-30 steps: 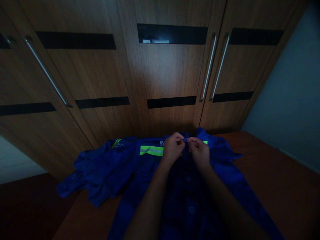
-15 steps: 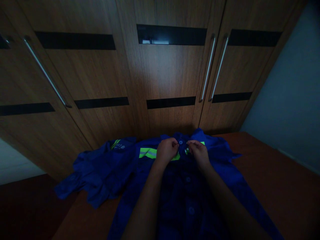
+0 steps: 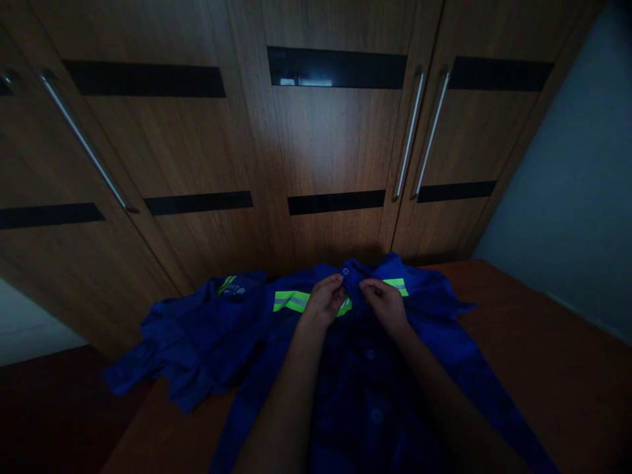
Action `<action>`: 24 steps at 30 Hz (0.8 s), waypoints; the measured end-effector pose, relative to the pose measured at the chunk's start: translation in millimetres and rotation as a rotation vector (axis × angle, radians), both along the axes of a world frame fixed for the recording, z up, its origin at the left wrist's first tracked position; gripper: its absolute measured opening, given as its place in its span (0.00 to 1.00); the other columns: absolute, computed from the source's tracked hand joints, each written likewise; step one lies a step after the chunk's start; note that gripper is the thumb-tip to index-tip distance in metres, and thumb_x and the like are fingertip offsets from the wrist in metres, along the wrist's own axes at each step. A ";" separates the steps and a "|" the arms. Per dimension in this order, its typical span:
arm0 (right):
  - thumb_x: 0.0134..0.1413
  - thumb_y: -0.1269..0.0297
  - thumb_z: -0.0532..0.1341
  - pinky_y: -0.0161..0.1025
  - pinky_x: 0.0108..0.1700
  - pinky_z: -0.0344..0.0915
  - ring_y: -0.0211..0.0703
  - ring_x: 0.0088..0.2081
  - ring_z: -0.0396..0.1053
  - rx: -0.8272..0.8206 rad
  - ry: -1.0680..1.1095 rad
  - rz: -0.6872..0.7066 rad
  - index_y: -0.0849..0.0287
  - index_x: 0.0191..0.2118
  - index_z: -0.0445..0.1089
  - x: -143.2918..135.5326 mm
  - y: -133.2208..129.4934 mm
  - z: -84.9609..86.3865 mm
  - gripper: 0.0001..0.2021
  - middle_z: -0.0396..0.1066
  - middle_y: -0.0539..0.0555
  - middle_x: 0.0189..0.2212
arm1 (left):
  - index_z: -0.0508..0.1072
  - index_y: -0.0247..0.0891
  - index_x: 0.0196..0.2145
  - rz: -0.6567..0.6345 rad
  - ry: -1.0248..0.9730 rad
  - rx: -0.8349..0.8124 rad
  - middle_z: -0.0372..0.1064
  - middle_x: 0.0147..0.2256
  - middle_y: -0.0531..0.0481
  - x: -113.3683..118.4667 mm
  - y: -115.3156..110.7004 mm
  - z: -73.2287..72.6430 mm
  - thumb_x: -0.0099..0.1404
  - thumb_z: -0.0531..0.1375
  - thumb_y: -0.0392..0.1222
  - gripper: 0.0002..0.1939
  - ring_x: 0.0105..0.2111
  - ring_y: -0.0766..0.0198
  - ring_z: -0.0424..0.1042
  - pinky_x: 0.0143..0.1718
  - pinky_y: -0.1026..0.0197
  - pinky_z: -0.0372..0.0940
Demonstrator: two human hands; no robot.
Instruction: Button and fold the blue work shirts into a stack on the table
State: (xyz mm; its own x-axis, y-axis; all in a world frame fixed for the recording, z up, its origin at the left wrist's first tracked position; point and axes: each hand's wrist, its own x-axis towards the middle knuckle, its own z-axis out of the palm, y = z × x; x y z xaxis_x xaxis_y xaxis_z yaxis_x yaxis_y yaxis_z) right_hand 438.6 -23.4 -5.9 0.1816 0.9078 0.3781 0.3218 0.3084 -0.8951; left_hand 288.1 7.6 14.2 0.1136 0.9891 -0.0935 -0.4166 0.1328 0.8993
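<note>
In the head view, the blue shirt (image 3: 353, 378) lies at six o'clock of the picture, on a red-brown surface (image 3: 528, 342). The left hand (image 3: 323, 301) pinches its cloth, with the top button (image 3: 345, 271) just beside, at one o'clock. At three o'clock from it, the right hand (image 3: 386, 303) has its fingertips drawn together at the shirt; whether cloth is between them, I cannot tell. A wooden wardrobe (image 3: 336, 145) stands at twelve o'clock.
</note>
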 end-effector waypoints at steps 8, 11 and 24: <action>0.49 0.54 0.58 0.37 0.33 0.65 0.42 0.30 0.70 0.052 -0.145 -0.006 0.59 0.34 0.72 0.1 4.7 -3.2 0.14 0.74 0.52 0.28 | 0.68 0.44 0.42 0.139 -0.222 -0.022 0.72 0.41 0.54 -3.3 2.3 -8.8 0.51 0.58 0.24 0.23 0.31 0.73 0.72 0.33 0.70 0.65; 0.51 0.57 0.57 0.34 0.27 0.62 0.39 0.24 0.67 0.041 -0.239 0.026 0.59 0.33 0.71 -5.3 0.3 1.6 0.12 0.71 0.48 0.22 | 0.67 0.44 0.45 0.125 -0.238 0.031 0.72 0.46 0.53 -2.2 3.9 -5.4 0.48 0.57 0.23 0.27 0.34 0.71 0.72 0.34 0.68 0.65; 0.55 0.58 0.58 0.37 0.35 0.61 0.47 0.35 0.72 -0.161 -0.815 -0.101 0.58 0.48 0.61 -29.7 -21.9 38.3 0.16 0.74 0.56 0.34 | 0.69 0.41 0.47 0.173 -0.182 0.156 0.73 0.45 0.48 17.3 54.3 23.2 0.50 0.60 0.26 0.26 0.34 0.67 0.73 0.36 0.65 0.66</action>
